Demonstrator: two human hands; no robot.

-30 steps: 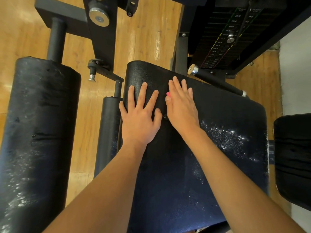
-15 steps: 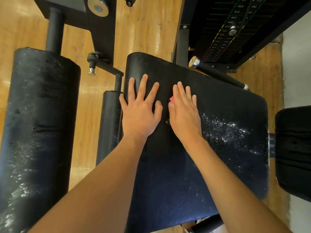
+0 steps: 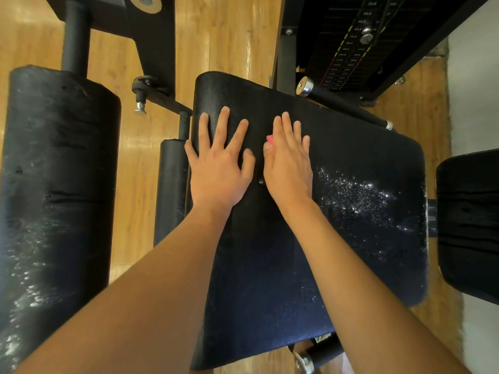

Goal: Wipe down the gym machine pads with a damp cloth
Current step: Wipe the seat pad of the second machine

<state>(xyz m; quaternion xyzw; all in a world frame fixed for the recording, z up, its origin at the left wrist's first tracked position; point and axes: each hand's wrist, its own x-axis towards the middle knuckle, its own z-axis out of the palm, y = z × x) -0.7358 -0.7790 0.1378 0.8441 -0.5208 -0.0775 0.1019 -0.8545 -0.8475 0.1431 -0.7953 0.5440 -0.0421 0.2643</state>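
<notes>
Right hand [image 3: 287, 166] has slid slightly right on the flat pad [image 3: 337, 252] versus a second ago; left hand [image 3: 220, 168] is about where it was, and the pad sits higher in view. Left hand lies flat on the pad's far-left part, fingers straight and spread, holding nothing, thumb side near the pad's left edge. Right hand is just beside it, fingers straight and together, palm pressing down on the pink cloth [image 3: 270, 138]. Only a small corner of the cloth shows, by the thumb; the rest is hidden under the hand. White wet speckles [image 3: 356, 195] sit on the pad right of the right hand. A large roller pad [image 3: 59, 184] is at left, also speckled, and a small roller [image 3: 170, 190] sits between it and the flat pad. The weight stack [image 3: 351, 49] is far right, over the wood floor [image 3: 229, 36].
</notes>
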